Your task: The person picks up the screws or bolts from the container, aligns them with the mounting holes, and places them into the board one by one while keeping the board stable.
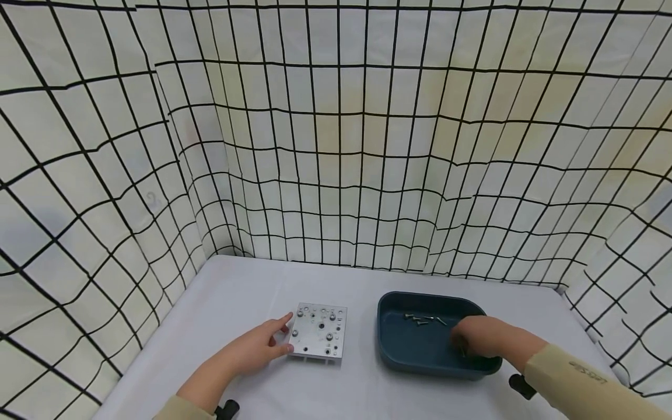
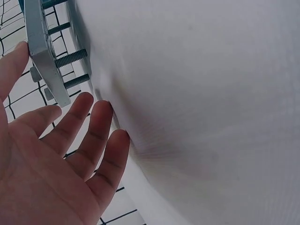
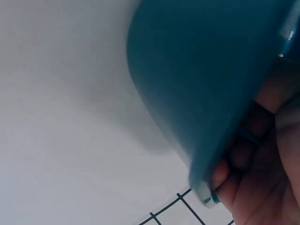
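A square silver metal plate (image 1: 318, 330) with several holes and bolts lies on the white table. In the left wrist view, threaded bolt ends (image 2: 71, 58) stick out below the plate. My left hand (image 1: 264, 344) is at its left edge, thumb against the plate and the other fingers loosely extended, some resting on the cloth. My right hand (image 1: 480, 336) reaches into the right side of a dark teal tray (image 1: 409, 366), fingers bent downward. Several small screws (image 1: 422, 318) lie in the tray to its left. The tray wall hides most of the right fingertips, so whether they pinch a screw is unclear.
A white cloth (image 1: 252, 286) covers the table. White walls with a black grid (image 1: 336, 175) enclose it at the back and both sides. The tray's raised rim stands between the plate and my right hand.
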Demonstrator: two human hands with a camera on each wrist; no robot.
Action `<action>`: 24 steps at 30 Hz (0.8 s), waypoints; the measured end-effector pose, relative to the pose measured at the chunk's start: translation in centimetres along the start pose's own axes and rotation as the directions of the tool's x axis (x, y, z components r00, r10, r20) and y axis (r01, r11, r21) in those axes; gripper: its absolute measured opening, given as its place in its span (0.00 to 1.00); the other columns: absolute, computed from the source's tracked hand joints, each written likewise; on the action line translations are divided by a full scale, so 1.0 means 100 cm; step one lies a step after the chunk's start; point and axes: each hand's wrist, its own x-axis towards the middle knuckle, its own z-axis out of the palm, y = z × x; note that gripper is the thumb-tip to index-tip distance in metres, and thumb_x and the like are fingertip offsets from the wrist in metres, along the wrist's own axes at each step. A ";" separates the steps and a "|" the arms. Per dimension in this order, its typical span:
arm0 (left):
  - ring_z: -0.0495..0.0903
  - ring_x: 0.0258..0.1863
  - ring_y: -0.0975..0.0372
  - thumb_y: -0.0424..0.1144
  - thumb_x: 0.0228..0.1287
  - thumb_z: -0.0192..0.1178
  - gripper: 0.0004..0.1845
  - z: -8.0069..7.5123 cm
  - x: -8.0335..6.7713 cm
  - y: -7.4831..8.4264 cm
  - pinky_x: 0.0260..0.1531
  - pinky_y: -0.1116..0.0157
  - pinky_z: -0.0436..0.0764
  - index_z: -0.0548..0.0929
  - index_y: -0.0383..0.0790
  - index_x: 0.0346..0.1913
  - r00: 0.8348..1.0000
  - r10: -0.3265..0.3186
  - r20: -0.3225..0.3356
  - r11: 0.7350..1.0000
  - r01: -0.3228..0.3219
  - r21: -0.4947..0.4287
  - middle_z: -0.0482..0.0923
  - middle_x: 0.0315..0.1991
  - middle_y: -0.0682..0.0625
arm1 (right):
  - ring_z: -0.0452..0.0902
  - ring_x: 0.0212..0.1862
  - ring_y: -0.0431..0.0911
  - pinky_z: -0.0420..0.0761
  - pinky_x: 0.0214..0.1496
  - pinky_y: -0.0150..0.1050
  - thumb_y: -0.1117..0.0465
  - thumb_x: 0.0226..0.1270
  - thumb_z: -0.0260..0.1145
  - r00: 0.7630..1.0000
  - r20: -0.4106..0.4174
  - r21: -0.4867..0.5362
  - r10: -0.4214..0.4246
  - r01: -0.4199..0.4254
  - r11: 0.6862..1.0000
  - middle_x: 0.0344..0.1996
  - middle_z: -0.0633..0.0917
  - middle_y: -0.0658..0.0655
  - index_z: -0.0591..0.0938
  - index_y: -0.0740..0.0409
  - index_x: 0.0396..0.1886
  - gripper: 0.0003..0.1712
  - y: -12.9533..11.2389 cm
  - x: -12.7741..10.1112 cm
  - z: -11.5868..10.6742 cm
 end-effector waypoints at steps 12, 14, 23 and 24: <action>0.70 0.35 0.63 0.57 0.60 0.67 0.43 -0.003 -0.001 0.004 0.35 0.60 0.70 0.63 0.51 0.76 1.000 0.011 0.026 1.000 -0.012 0.006 0.74 0.57 0.56 | 0.71 0.30 0.40 0.77 0.38 0.41 0.72 0.55 0.73 1.000 0.025 -0.011 -0.015 0.015 1.000 0.25 0.77 0.41 0.84 0.44 0.28 0.15 0.003 0.004 0.005; 0.70 0.34 0.63 0.57 0.60 0.68 0.43 -0.003 -0.001 0.004 0.35 0.60 0.70 0.63 0.52 0.76 0.999 0.010 0.031 1.000 -0.011 0.007 0.74 0.56 0.56 | 0.70 0.30 0.40 0.77 0.37 0.41 0.72 0.55 0.73 0.999 0.024 -0.009 -0.025 0.025 1.000 0.25 0.77 0.42 0.83 0.44 0.27 0.15 0.003 0.004 0.004; 0.71 0.33 0.62 0.56 0.60 0.68 0.43 -0.003 0.000 0.006 0.33 0.61 0.71 0.63 0.52 0.76 0.999 0.002 0.047 1.000 -0.002 -0.007 0.74 0.55 0.54 | 0.70 0.30 0.40 0.77 0.37 0.40 0.72 0.55 0.74 1.000 0.017 -0.022 -0.024 0.024 0.999 0.24 0.76 0.41 0.82 0.44 0.25 0.16 0.001 0.002 0.003; 0.72 0.32 0.62 0.56 0.60 0.68 0.43 -0.003 0.000 0.006 0.33 0.61 0.71 0.63 0.52 0.76 0.999 0.000 0.049 1.000 0.000 -0.013 0.74 0.55 0.53 | 0.70 0.30 0.39 0.77 0.37 0.40 0.72 0.55 0.74 1.000 0.015 -0.026 -0.025 0.026 0.999 0.24 0.77 0.41 0.82 0.44 0.26 0.16 0.000 0.002 0.003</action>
